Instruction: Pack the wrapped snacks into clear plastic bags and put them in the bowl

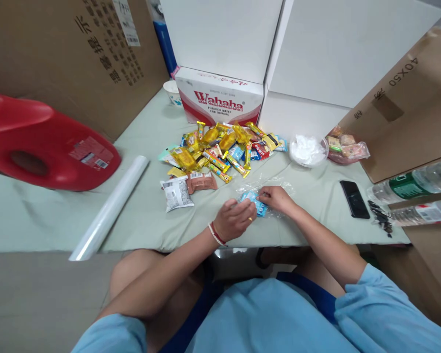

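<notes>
A small light-blue snack packet (pixel 260 208) with white markings lies low over the table, on a thin sheet of clear plastic film (pixel 286 185). My left hand (pixel 233 220), with a red and white bracelet at its wrist, has its fingers curled around the packet's left end. At the packet's upper right edge, my right hand (pixel 278 200) pinches with thumb and forefinger. The left fingertips are partly hidden behind the hand. Just beyond my hands is a heap of wrapped snacks (pixel 216 147), mostly yellow. A white packet (pixel 177 194) and a brown packet (pixel 203 182) lie at its near left.
A roll of clear film (pixel 110 211) and a red jug (pixel 47 142) occupy the left. Behind the heap stands a Wahaha carton (pixel 220 98). To the right are a bowl of white material (pixel 307 150), a bag of snacks (pixel 347 144), a phone (pixel 355 199) and plastic bottles (pixel 415 184).
</notes>
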Motion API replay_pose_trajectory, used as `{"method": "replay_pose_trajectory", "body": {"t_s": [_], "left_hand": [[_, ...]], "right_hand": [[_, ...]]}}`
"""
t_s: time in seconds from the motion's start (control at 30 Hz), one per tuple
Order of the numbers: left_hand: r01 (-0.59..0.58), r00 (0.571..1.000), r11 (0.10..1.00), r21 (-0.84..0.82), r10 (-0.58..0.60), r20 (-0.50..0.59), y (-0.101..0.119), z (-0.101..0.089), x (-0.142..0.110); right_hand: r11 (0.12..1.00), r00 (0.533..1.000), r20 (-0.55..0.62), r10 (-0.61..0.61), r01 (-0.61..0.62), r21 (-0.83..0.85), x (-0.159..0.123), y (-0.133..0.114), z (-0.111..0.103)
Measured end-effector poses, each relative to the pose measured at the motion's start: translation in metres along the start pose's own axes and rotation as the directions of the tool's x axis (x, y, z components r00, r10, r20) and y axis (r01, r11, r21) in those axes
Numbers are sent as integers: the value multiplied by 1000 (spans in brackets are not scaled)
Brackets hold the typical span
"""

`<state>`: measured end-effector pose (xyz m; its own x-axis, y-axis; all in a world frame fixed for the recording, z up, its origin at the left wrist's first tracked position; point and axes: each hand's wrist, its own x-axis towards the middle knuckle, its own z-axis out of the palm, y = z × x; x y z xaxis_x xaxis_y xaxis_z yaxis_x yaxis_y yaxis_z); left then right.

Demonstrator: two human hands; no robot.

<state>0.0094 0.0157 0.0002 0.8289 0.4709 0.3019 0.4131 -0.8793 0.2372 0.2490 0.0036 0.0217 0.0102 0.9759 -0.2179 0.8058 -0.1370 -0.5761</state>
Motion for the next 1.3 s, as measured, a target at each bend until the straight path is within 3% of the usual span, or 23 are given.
{"method": "replay_pose_trajectory", "body": {"t_s": [0.07, 0.23, 0.3, 0.37, 0.43, 0.5, 0.6, 0.67, 0.77, 0.87, 0.97, 1.03, 1.13, 1.2, 1.23, 1.3], "left_hand": [[-74, 994, 997, 5, 74, 76, 2, 6, 7], [134, 986, 985, 108, -144, 89, -8, 8, 21], [151, 984, 981, 124, -161, 74, -10, 8, 22], [149, 986, 980, 132, -157, 53, -9, 10, 22], [158, 986, 977, 141, -163, 23, -6, 13, 21], [169, 985, 974, 149, -170, -5, -2, 14, 21], [163, 987, 975, 151, -163, -15, 1, 15, 21], [158, 987, 975, 158, -158, -13, 1, 15, 21], [171, 985, 973, 152, -172, -10, 2, 15, 21], [200, 979, 972, 125, -202, 2, 4, 13, 21], [219, 974, 970, 103, -224, 32, 8, 10, 22], [252, 965, 965, 67, -256, 54, 5, 8, 22], [351, 933, 932, -86, -341, 110, -11, 3, 20], [452, 892, 857, -247, -439, 110, -28, -2, 19], [510, 853, 798, -321, -517, 68, -37, -5, 20], [618, 718, 691, -375, -690, -88, -48, -11, 22]], "right_hand": [[1000, 999, 25, -22, 21, 12, 2, -1, -1], [985, 985, 151, -88, 63, 164, -1, 15, -18], [976, 975, 195, -108, 67, 208, -6, 29, -30], [988, 976, 201, -80, 52, 143, -12, 42, -42], [999, 990, 140, -1, 6, -39, -14, 50, -52], [973, 999, 2, 42, -40, -228, -10, 49, -57], [924, 968, -226, -109, 15, -381, 7, 31, -55], [906, 945, -260, -200, 77, -417, 24, 14, -50], [926, 996, -53, -75, 50, -373, 47, -10, -47], [937, 997, 81, 11, 17, -348, 48, -27, -47], [922, 991, 61, -120, 134, -364, 20, -39, -39], [886, 971, 114, -211, 239, -397, -7, -42, -26], [835, 943, 209, -261, 329, -441, -43, -38, -1], [822, 930, 224, -292, 364, -438, -56, -32, 12], [819, 923, 225, -311, 381, -429, -59, -29, 16], [819, 916, 219, -336, 399, -412, -62, -24, 20]]}}
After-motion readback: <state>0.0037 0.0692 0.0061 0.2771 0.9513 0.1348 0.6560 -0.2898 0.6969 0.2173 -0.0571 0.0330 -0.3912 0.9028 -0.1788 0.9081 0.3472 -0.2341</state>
